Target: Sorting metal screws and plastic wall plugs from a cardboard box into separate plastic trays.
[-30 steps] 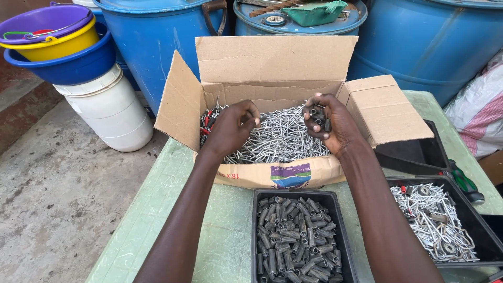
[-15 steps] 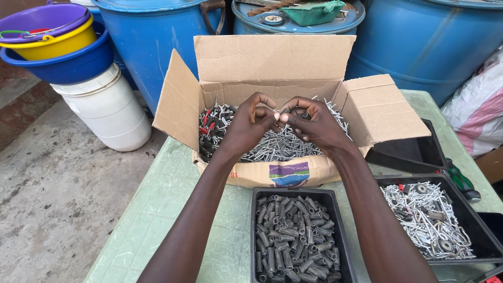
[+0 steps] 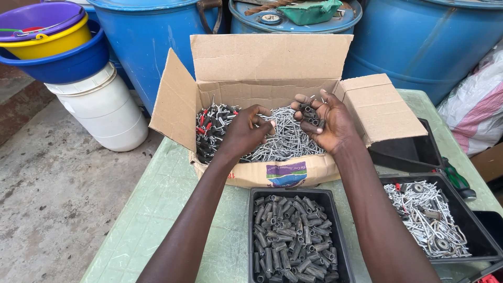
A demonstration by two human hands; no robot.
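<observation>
My right hand (image 3: 329,121) is cupped palm-up over the open brown cardboard box (image 3: 272,68), its grip curled loosely around a small cluster of dark grey metal sleeves (image 3: 312,115) that rest against my fingers. My left hand (image 3: 246,131) hangs just beside it, knuckles up, fingertips pinched together over the box — whether anything sits in that pinch I cannot tell.

Under both hands the box holds a heap of thin silver metal pins (image 3: 285,139) on its right side and a tangle of dark pieces with red bits (image 3: 212,128) on its left. The box stands on a pale green plastic surface (image 3: 152,220).

Nearer to me, touching the front of the box, a black rectangular plastic tray (image 3: 251,236) is full of the same dark grey sleeves (packed in loosely, every which way). To its right a second black tray (image 3: 474,230) holds silver hooks and pins — a green-handled tool (image 3: 458,181) lies just beyond it.

Behind the box stand large blue plastic drums (image 3: 424,42), and at the left a white bucket (image 3: 102,107) carries stacked blue, yellow and purple bowls (image 3: 52,39).
</observation>
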